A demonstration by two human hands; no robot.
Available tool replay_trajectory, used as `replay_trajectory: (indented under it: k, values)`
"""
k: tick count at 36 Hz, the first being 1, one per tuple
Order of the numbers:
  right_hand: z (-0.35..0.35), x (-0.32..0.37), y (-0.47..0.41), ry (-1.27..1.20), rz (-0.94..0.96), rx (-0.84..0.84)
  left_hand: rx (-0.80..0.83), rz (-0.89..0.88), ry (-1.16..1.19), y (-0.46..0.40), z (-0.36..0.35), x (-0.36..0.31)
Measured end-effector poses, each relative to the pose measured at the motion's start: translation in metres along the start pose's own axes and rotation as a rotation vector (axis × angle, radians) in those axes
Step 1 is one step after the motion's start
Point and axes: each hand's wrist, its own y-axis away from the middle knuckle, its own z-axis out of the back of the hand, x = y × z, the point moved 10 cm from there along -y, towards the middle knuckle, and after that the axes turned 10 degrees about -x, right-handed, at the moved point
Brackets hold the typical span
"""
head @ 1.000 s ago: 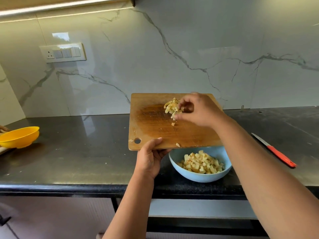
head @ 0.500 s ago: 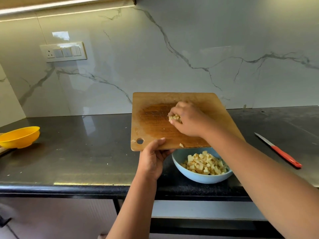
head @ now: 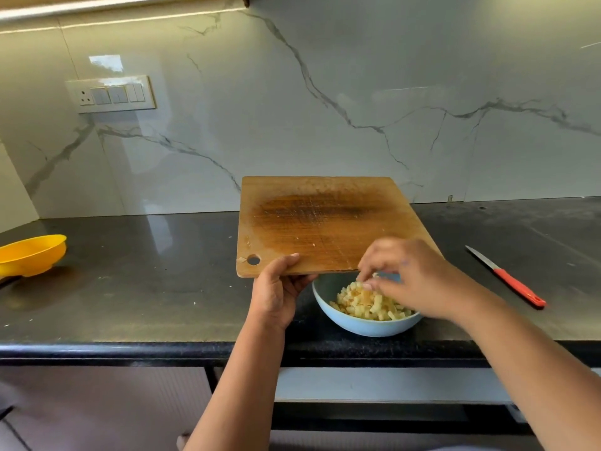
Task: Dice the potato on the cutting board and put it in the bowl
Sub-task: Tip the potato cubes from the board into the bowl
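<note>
The wooden cutting board (head: pixel 318 219) is tilted up over the counter, its near edge above a light blue bowl (head: pixel 364 323). My left hand (head: pixel 276 291) grips that near edge by the hanging hole, thumb on top. Diced potato (head: pixel 364 304) fills the bowl in a pale yellow heap. My right hand (head: pixel 406 278) is at the board's near right edge, just over the bowl, fingers loosely spread and touching the top of the heap. The board's surface is bare apart from one or two tiny bits and a dark wet patch.
A red-handled knife (head: pixel 507 278) lies on the black counter (head: pixel 146 288) to the right of the bowl. A yellow bowl (head: pixel 32 253) sits at the far left edge. The marble backsplash stands right behind the board, with a switch plate (head: pixel 112 94) at the upper left.
My right hand swept the pile of potato dice down the board and off its near edge into the bowl. The board now shows bare. My left hand kept its hold.
</note>
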Motion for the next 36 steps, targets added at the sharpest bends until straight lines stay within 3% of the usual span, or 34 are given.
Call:
replay_trajectory:
  k: [5,12,17,21,26,32,36]
  values:
    - [0.033,-0.042,-0.029,0.065,-0.189,-0.18,-0.014,0.0,0.004,-0.001,0.001,0.0]
    - [-0.008,-0.037,-0.01,0.295,-0.304,0.027,0.004,-0.021,0.013,0.001,-0.001,-0.001]
    - [-0.019,-0.008,0.005,0.428,-0.246,0.148,0.0,-0.019,0.008,0.002,-0.002,-0.001]
    - [0.01,0.005,-0.027,0.368,-0.251,0.009,0.0,-0.024,0.015,0.003,-0.003,-0.003]
    - [-0.012,0.027,-0.057,0.132,-0.055,0.02,0.005,-0.019,0.011,0.004,-0.004,-0.004]
    - [-0.036,0.041,-0.055,0.14,0.139,-0.072,0.021,0.003,0.023,0.004,-0.002,-0.001]
    - [-0.04,0.039,-0.024,0.166,0.159,0.012,0.022,-0.006,0.013,0.003,-0.002,-0.001]
